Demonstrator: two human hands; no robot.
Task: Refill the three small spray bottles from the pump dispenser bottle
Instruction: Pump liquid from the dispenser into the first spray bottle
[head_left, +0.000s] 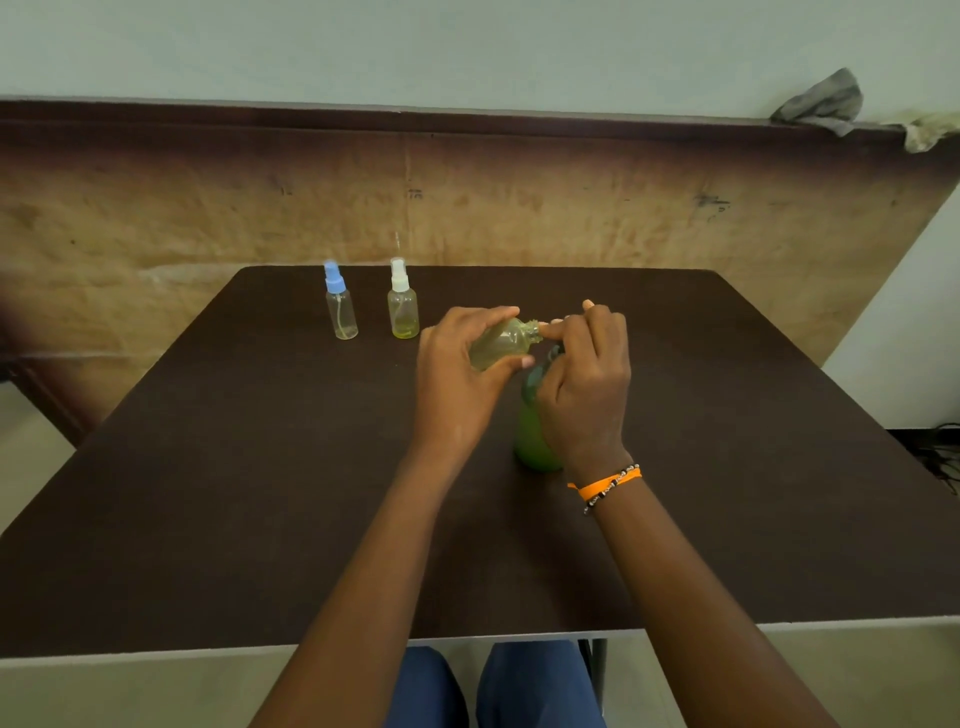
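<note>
While left hand (457, 364) grips uncapped bottle (501, 343), right hand (584, 379) covers pump bottle (535, 441)

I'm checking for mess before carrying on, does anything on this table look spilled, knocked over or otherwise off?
No spill shows on the table. The blue-capped spray bottle and white-capped spray bottle stand upright. The uncapped bottle is tilted in the left hand, as filling requires. Only oddity: a crumpled grey rag on the far ledge.
</note>
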